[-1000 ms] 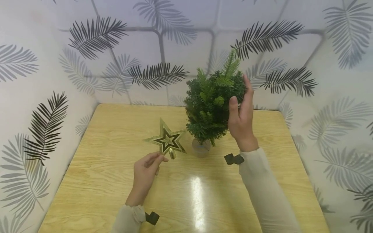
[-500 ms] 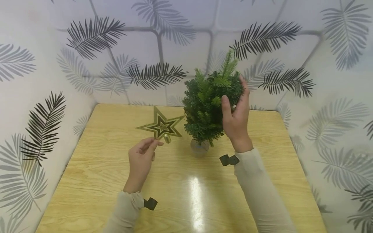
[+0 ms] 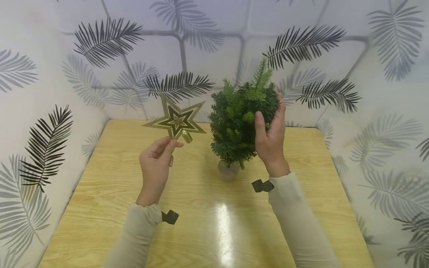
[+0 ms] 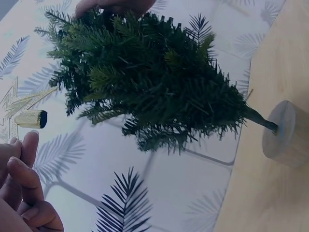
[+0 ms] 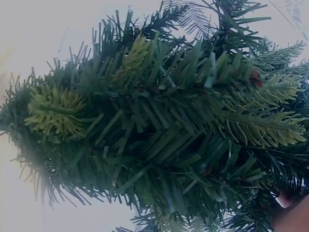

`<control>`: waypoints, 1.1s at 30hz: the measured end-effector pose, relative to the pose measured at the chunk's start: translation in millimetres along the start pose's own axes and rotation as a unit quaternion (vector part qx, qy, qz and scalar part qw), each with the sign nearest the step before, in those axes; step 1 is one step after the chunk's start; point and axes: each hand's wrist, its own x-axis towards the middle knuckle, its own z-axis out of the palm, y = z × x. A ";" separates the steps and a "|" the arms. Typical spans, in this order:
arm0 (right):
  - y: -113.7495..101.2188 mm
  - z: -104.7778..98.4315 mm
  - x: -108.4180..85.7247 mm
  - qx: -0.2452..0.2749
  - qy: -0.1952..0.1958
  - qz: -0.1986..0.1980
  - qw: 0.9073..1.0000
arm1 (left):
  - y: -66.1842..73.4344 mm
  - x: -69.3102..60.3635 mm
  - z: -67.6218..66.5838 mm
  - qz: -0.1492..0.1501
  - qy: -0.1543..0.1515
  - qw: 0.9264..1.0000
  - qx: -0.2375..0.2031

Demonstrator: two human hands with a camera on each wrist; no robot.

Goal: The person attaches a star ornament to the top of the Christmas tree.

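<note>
In the head view a gold star tree topper (image 3: 177,121) is pinched by one of its lower points between the thumb and fingers of my left hand (image 3: 155,163). Its gold socket (image 4: 31,119) shows a dark opening in the left wrist view. To the right stands a small artificial Christmas tree (image 3: 239,119) on a round, pale base (image 3: 228,170). My right hand (image 3: 273,143) holds the tree's right side, thumb in front and the other fingers behind, partly hidden by foliage. The star is raised beside the upper tree, apart from it.
A wood-grain table (image 3: 187,208) lies under both hands, with a bright reflection near the middle. Behind and around it rises a pale wall (image 3: 214,59) with a feather-leaf pattern. Black square pieces (image 3: 170,217) show at both wrists.
My left hand has raised the star from low beside the tree's base, up and slightly left, to the tree's upper side. My right hand still holds the tree, nearly unmoved.
</note>
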 end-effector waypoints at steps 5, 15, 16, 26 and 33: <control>-1.0 -0.9 -2.2 -0.001 -0.008 0.011 1.000 | 10.1 12.0 14.2 0.012 -0.014 1.000 -0.003; 20.4 2.5 -2.9 -0.012 -0.013 0.012 1.000 | 35.5 33.1 48.6 0.056 -0.031 0.997 -0.030; 25.1 2.7 -3.5 -0.015 -0.013 0.014 1.000 | 36.9 35.1 52.1 0.062 -0.034 0.997 -0.031; 40.7 7.1 -13.8 -0.019 -0.033 0.017 0.999 | 50.8 54.0 83.1 0.121 -0.052 0.991 -0.026; 40.0 8.2 -13.7 -0.021 -0.031 0.016 0.999 | 68.6 70.7 105.0 0.162 -0.066 0.984 -0.046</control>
